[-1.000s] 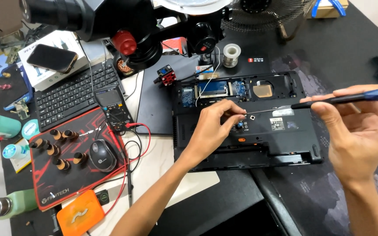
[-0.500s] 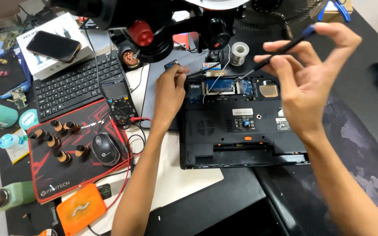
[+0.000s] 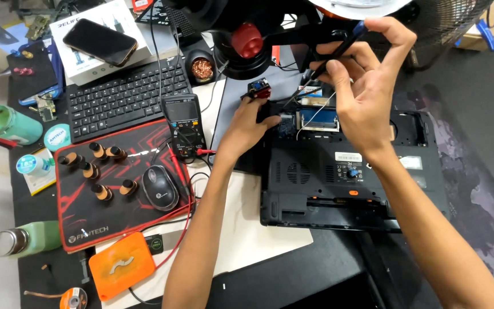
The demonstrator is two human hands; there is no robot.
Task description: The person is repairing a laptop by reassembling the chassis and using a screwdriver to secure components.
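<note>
Here the right hand (image 3: 367, 91) pinches a slim screwdriver (image 3: 330, 54) above the opened laptop (image 3: 350, 171); the left hand (image 3: 253, 117) grasps a small red-blue part (image 3: 259, 88) at the laptop's far-left corner, best kept steady.

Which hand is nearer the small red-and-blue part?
Left. The left hand touches the small red-and-blue part from below; the right hand, holding a screwdriver, is off to its right.

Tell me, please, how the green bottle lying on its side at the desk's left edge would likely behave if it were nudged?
The green bottle lies on its side and looks cylindrical, so it would probably roll rather than slide. Its metal cap end suggests a rigid body, unlikely to flex. It sits beside the red mouse mat, whose edge might stop a roll that way.
</note>
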